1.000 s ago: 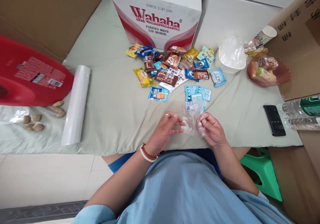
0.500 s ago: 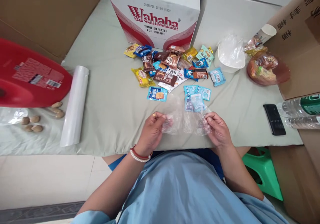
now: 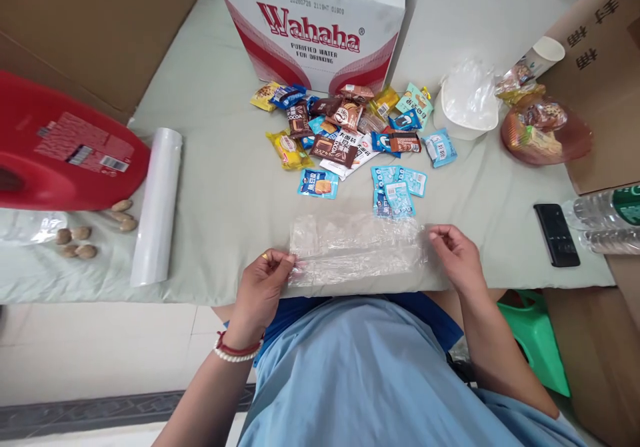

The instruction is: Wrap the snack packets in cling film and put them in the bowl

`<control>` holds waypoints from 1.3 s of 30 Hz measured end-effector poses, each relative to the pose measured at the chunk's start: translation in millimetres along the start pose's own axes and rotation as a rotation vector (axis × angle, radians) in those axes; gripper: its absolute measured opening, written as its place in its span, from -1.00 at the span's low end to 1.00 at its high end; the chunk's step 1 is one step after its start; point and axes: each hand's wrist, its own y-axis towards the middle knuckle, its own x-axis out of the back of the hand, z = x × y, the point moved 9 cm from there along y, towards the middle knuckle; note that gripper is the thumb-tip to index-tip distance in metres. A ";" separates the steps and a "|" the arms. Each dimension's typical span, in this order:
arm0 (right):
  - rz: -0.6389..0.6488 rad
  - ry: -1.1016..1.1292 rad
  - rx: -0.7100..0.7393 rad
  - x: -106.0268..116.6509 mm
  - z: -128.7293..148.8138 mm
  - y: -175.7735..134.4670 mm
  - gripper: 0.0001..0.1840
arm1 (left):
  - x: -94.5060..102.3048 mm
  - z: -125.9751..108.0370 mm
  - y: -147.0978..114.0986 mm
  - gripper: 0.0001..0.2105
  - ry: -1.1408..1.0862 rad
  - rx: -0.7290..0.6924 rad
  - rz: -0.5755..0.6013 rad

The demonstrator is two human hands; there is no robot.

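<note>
You sit at a table covered in pale green cloth. At its far side stands a white and red box, and a red jug lies to your left with a white roll beside it. Between the box and you is a loose pile of snacks in bright wrappers.

The clear plastic is what has just changed: a second ago it is a crumpled bunch between your hands; now it is drawn out into a wide, wrinkled sheet at the table's near edge, between your hands. That suggests the unfolding is mostly done, though creases remain.

Your left hand pinches the sheet's left edge between thumb and finger. Your right hand, now farther out, is at the right edge with thumb and finger close together; the film is so sheer there that you cannot tell whether they grip it.

Smallest are the overlapping blue packets, just beyond the plastic.
</note>
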 end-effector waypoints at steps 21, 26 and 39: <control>0.601 -0.182 0.743 -196.4 127.6 7.8 -0.83 | -31.1 -16.7 -1.5 -0.49 -0.256 0.067 0.059; 0.596 -0.191 0.846 -191.5 131.7 -2.5 -0.75 | -53.4 -29.1 20.9 -0.43 -0.193 0.101 0.155; 0.325 -0.431 0.949 -172.5 130.0 -2.7 -0.70 | -53.7 -49.1 30.6 -0.63 -0.221 -0.193 0.021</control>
